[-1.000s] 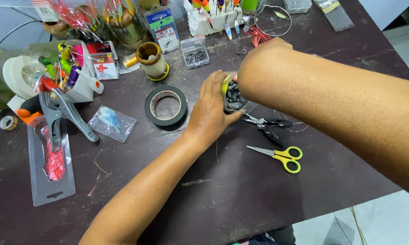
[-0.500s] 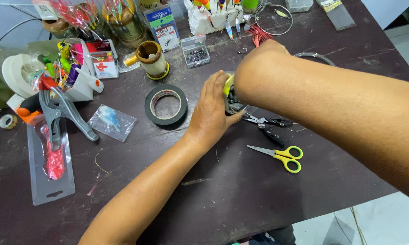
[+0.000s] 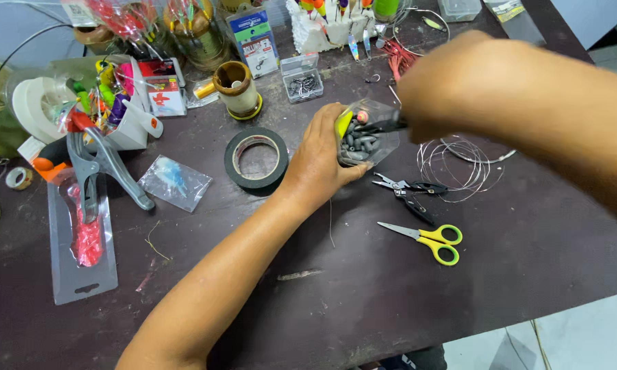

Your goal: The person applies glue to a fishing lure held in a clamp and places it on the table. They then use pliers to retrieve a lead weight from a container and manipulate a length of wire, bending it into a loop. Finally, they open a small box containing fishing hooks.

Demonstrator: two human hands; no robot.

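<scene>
A dark table [image 3: 541,267] fills the view, crowded along its 10-to-1 o'clock edge. The right forearm sweeps in from 3 o'clock, raised above the surface, and its hand [image 3: 445,103] is blurred; it seems pinched on something dark at the mouth of a small clear bag [image 3: 367,137], but how tightly it is closed I cannot tell. The left arm comes up from 6 o'clock, wrist straight, and the left hand [image 3: 322,161] is wrapped around the bag's near side, fingers curled under it, holding it just above the table near the centre.

The bag is transparent plastic, sagging with dark grey oval sinkers, with a yellow-green piece and a small pink bead near its top.

At 9 o'clock of the left hand lies a roll of black tape [image 3: 256,159]. At 3 o'clock of the bag is a coil of thin wire [image 3: 459,161]. Black pliers [image 3: 411,194] lie at 5 o'clock of the bag, and yellow-handled scissors [image 3: 428,239] just beyond them.
</scene>
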